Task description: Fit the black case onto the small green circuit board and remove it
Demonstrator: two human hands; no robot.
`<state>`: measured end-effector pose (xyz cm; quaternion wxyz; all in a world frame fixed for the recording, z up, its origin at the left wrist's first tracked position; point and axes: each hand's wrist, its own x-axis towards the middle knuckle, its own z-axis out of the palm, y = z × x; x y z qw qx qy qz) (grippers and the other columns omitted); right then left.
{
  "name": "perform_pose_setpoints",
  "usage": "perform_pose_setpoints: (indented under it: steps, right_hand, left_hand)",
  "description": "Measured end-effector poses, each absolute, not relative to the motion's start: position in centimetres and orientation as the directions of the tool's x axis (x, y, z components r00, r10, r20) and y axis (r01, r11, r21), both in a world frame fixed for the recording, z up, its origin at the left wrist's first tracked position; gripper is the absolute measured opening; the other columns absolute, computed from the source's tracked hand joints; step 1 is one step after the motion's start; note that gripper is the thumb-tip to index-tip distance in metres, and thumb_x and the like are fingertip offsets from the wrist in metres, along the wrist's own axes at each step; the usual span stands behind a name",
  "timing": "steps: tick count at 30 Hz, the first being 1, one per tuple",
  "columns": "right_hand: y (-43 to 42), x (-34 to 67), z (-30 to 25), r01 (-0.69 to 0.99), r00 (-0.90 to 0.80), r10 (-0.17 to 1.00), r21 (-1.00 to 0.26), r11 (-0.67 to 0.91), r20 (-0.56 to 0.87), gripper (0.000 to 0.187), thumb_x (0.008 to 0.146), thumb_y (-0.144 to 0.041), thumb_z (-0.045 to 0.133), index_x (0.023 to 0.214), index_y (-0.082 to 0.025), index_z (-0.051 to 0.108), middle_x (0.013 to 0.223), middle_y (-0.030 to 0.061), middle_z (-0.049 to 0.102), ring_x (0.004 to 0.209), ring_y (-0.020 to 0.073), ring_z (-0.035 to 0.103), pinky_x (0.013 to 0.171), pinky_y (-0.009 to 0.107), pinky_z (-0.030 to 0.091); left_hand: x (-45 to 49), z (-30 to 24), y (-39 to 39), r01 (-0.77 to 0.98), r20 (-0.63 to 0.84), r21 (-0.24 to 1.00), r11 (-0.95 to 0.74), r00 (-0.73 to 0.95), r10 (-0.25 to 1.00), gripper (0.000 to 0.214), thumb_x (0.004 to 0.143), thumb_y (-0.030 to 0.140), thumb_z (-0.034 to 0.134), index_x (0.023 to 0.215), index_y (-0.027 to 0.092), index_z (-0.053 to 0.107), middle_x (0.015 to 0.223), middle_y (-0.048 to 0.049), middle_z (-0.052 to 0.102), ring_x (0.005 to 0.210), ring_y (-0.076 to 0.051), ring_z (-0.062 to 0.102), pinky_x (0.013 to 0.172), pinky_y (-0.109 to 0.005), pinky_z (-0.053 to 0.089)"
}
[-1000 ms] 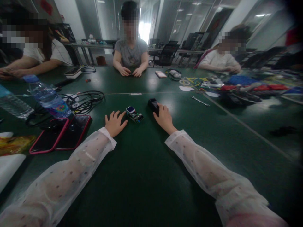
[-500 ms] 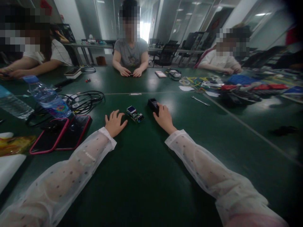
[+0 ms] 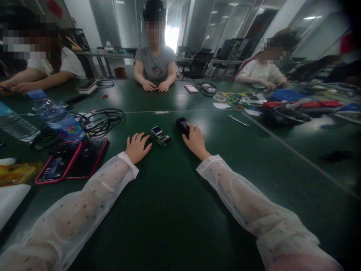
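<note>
On the green worktop (image 3: 169, 195), mid-front, circuit board (image 3: 164, 140) with a small screen (image 3: 156, 130) sits unheld; black device (image 3: 182, 124) is just to its right, a gap between them. Left hand (image 3: 137, 147) is open, fingers spread, just beside the board, holding nothing. Right hand (image 3: 196, 141) lies over the near part of the device; its own fingers hide the contact, so can't tell real grip from light rest. Progress, as far as shown: both items laid out within reach, screen mounted on the board. Not yet done: neither is lifted, they aren't joined, no cable visibly runs to either. Cable coil (image 3: 113, 122) beyond the left hand, two phones (image 3: 88, 160) left of it, wrench (image 3: 238, 120) off right; neither hand touches those.
</note>
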<state>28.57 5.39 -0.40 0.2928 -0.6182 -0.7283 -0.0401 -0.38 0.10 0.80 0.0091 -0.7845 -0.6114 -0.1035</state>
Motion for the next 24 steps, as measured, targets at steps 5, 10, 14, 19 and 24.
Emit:
perform_pose_setpoints:
  steps: [5, 10, 14, 19, 24]
  right_hand:
    - [5.3, 28.5, -0.3, 0.912, -0.043, 0.878, -0.341, 0.23, 0.477, 0.055, 0.086, -0.03, 0.053, 0.138, -0.016, 0.043, 0.118, 0.0179, 0.055, 0.107, 0.0336, 0.056, 0.085, 0.051, 0.053]
    - [4.7, 28.0, 0.2, 0.872, -0.052, 0.83, -0.38, 0.309, 0.556, 0.055, 0.087, -0.031, 0.054, 0.139, -0.017, 0.044, 0.119, 0.0162, 0.056, 0.108, 0.0314, 0.056, 0.089, 0.05, 0.053]
    - [3.4, 26.7, 1.1, 0.791, -0.03, 0.771, -0.457, 0.407, 0.636, 0.056, 0.09, -0.032, 0.052, 0.142, -0.016, 0.039, 0.124, 0.0164, 0.055, 0.112, 0.0285, 0.056, 0.095, 0.049, 0.05]
    - [0.8, 24.0, 1.9, 0.688, -0.1, 0.76, -0.507, 0.519, 0.643, 0.058, 0.093, -0.034, 0.052, 0.146, -0.023, 0.033, 0.13, 0.0143, 0.053, 0.115, 0.0271, 0.055, 0.096, 0.048, 0.05]
    - [-0.5, 22.2, 2.0, 0.642, -0.226, 0.745, -0.479, 0.598, 0.628, 0.059, 0.091, -0.031, 0.054, 0.146, -0.025, 0.034, 0.126, 0.0126, 0.054, 0.116, 0.0271, 0.054, 0.097, 0.047, 0.05]
  left_hand:
    - [-0.2, 0.8, 0.0, 0.964, 0.176, 0.11, -0.241, 0.219, 0.96, 0.05, 0.1, 0.048, 0.035, 0.142, 0.023, 0.046, 0.152, -0.0094, 0.041, 0.14, -0.032, 0.033, 0.112, -0.058, 0.028]
    - [-0.3, 0.9, 0.0, 0.963, 0.178, 0.108, -0.247, 0.226, 0.958, 0.051, 0.1, 0.048, 0.035, 0.142, 0.021, 0.047, 0.152, -0.0101, 0.041, 0.14, -0.033, 0.033, 0.111, -0.059, 0.028]
    - [-0.3, 0.9, 0.0, 0.962, 0.166, 0.114, -0.247, 0.227, 0.96, 0.052, 0.1, 0.048, 0.034, 0.142, 0.021, 0.046, 0.152, -0.0102, 0.041, 0.141, -0.034, 0.033, 0.111, -0.06, 0.028]
    - [-0.3, 0.7, 0.1, 0.963, 0.185, 0.108, -0.248, 0.225, 0.957, 0.051, 0.1, 0.049, 0.035, 0.142, 0.021, 0.046, 0.151, -0.0101, 0.042, 0.14, -0.033, 0.033, 0.111, -0.06, 0.028]
    - [0.0, 0.5, 0.0, 0.97, 0.219, 0.099, -0.222, 0.196, 0.956, 0.05, 0.099, 0.046, 0.04, 0.14, 0.019, 0.047, 0.15, -0.0108, 0.043, 0.139, -0.032, 0.034, 0.113, -0.057, 0.027]
